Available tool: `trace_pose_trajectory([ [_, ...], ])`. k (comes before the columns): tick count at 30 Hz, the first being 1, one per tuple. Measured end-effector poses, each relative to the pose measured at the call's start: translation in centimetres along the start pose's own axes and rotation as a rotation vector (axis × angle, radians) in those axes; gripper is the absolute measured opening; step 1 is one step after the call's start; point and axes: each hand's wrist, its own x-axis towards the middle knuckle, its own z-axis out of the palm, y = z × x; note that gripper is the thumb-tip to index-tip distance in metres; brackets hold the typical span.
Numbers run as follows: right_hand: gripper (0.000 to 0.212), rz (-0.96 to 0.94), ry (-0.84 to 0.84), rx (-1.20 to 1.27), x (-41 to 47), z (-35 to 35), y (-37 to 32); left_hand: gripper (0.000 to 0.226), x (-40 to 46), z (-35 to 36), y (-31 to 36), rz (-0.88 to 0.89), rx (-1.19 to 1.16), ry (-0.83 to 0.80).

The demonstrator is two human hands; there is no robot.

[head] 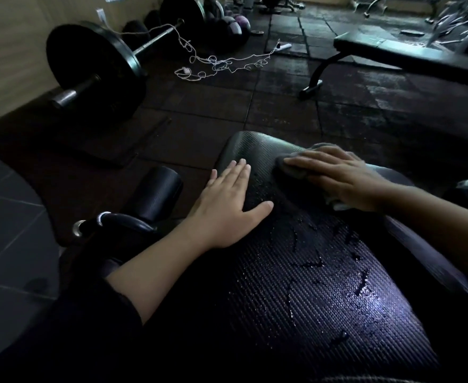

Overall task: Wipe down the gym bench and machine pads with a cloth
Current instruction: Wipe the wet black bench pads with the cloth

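A black ribbed bench pad (296, 272) fills the lower middle of the view, with wet streaks and droplets on it. My left hand (227, 205) lies flat on the pad's left edge, fingers straight. My right hand (343, 178) presses a grey cloth (296, 168) onto the far right part of the pad, fingers spread over it. Part of the cloth is hidden under the palm.
A black roller pad (155, 192) and a metal handle (111, 221) sit left of the bench. A loaded barbell (97, 76) lies by the wall, a tangled white cord (216, 63) on the rubber floor. Another flat bench (409, 55) stands at the far right.
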Motion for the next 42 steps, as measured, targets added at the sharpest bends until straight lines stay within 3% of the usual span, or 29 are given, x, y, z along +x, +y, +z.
trace_pose_trajectory([
  [4,0.043,0.260,0.057,-0.022,4.1,0.1,0.9,0.084,0.0,0.1,0.1,-0.004,0.004,0.001],
  [6,0.044,0.290,0.065,-0.033,6.0,0.4,-0.8,0.083,0.0,0.1,0.1,-0.005,0.001,0.006],
  [13,0.046,0.016,0.066,-0.038,5.7,1.3,-4.7,0.074,-1.3,-0.5,-0.4,-0.027,-0.226,0.086],
  [20,0.044,-0.261,0.063,-0.027,4.2,1.7,-4.8,0.074,-5.0,0.1,-1.8,-0.122,-0.312,0.021],
  [28,0.037,-0.205,-0.057,-0.128,11.4,1.4,-9.1,0.086,-5.2,0.1,-1.3,-0.196,-0.283,0.008],
  [33,0.033,-0.030,-0.110,-0.089,16.6,1.3,-4.7,0.085,-5.6,-0.1,-1.3,-0.202,-0.301,-0.005],
  [37,0.034,0.114,-0.026,0.118,14.2,0.9,-1.8,0.085,-5.6,-0.1,-1.3,-0.201,-0.312,-0.007],
  [42,0.041,0.007,0.010,-0.116,8.7,1.0,-4.7,0.086,-5.2,-0.1,-1.3,-0.191,-0.298,-0.007],
])
